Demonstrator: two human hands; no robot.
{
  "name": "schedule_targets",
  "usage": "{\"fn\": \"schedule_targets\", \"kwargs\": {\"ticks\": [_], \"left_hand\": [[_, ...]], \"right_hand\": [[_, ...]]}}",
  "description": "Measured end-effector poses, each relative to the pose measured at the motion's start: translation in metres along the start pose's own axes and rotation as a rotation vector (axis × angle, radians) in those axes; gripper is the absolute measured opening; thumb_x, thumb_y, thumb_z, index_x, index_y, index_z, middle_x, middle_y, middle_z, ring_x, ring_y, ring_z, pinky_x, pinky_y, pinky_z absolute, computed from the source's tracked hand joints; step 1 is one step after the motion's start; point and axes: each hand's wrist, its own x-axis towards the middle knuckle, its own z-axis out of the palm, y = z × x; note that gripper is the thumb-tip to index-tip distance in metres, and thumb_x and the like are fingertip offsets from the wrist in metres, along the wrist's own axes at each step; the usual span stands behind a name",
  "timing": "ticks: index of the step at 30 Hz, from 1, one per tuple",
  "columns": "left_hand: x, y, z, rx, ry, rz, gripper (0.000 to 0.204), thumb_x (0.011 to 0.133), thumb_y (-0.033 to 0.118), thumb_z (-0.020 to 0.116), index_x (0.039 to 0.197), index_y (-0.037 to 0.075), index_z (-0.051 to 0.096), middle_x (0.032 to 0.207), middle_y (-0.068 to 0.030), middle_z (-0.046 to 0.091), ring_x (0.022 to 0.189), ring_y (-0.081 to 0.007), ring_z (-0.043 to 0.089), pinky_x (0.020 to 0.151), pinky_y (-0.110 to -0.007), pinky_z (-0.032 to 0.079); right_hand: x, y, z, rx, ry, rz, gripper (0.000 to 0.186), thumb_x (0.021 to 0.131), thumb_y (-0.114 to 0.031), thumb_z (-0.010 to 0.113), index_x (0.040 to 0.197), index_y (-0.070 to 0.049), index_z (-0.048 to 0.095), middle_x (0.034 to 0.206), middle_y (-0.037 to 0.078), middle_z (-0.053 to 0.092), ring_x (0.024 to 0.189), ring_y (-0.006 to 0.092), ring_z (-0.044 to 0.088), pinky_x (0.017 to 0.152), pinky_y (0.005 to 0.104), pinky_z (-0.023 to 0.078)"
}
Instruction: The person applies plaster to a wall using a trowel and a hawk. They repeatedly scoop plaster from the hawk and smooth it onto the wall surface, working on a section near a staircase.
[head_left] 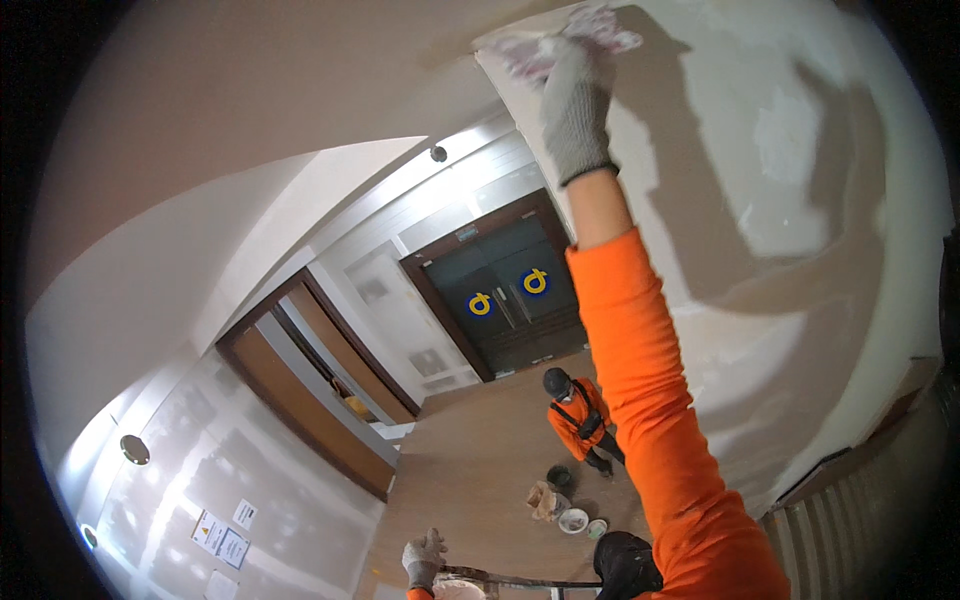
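Note:
High overhead, my right hand [578, 100], in a grey knit glove, is closed around a flat putty tool [515, 55] smeared with pinkish-white compound. The tool is pressed to the corner where the patched right wall [780, 150] meets the ceiling; its handle is hidden in the glove, and the exact kind is unclear. Low in the picture, my left hand [425, 558], gloved too, has its fingers partly spread. It is beside a dark curved rail [520, 578], and whether it touches the rail cannot be told. A pale round container [460, 590] shows below the rail.
Far below on the brown floor [460, 450] stands a co-worker [578, 415] in orange with a dark cap. Near them are a dark bucket [559, 477], a paper sack [545, 502] and a white tub [573, 520]. Glass double doors [505, 290] and a brown door frame [300, 390] lie beyond.

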Motion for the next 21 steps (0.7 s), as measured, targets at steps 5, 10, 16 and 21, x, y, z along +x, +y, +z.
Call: {"fn": "schedule_targets", "kwargs": {"ticks": [5, 10, 16, 21], "left_hand": [[-0.012, 0.018, -0.004, -0.024, 0.014, -0.008, 0.051, 0.105, 0.045, 0.056, 0.101, 0.0, 0.08, 0.075, -0.0107, 0.077, 0.054, -0.0179, 0.069, 0.056, -0.033, 0.058], [-0.012, 0.019, -0.006, -0.064, 0.002, -0.026, 0.051, 0.104, 0.044, 0.057, 0.101, -0.001, 0.079, 0.076, -0.0112, 0.077, 0.054, -0.0179, 0.069, 0.055, -0.033, 0.057], [-0.007, 0.009, -0.002, -0.009, 0.011, -0.022, 0.05, 0.103, 0.045, 0.06, 0.101, -0.001, 0.08, 0.075, -0.0103, 0.077, 0.054, -0.018, 0.069, 0.055, -0.033, 0.057], [-0.001, 0.017, 0.0, -0.065, 0.015, -0.049, 0.052, 0.102, 0.047, 0.061, 0.101, -0.001, 0.08, 0.074, -0.0101, 0.077, 0.055, -0.0177, 0.069, 0.054, -0.033, 0.057]], "right_hand": [[0.043, -0.1, 0.021, -0.795, -0.24, -0.246, 0.013, 0.097, -0.014, 0.067, 0.09, -0.003, 0.066, 0.087, 0.008, 0.066, 0.08, 0.0167, 0.062, 0.073, 0.0343, 0.053], [0.009, -0.11, -0.028, -0.054, 0.032, -0.379, 0.014, 0.097, -0.015, 0.065, 0.097, -0.002, 0.07, 0.095, 0.007, 0.07, 0.085, 0.0164, 0.066, 0.073, 0.0335, 0.054], [0.064, -0.072, -0.109, -0.663, 0.341, -0.264, 0.033, 0.1, -0.024, 0.063, 0.104, 0.008, 0.065, 0.093, 0.012, 0.071, 0.078, 0.0221, 0.069, 0.067, 0.038, 0.055], [0.076, 0.007, -0.02, -0.288, 0.648, -0.602, 0.033, 0.104, -0.022, 0.06, 0.094, 0.008, 0.069, 0.08, 0.017, 0.073, 0.074, 0.0286, 0.07, 0.065, 0.0389, 0.056]]}}
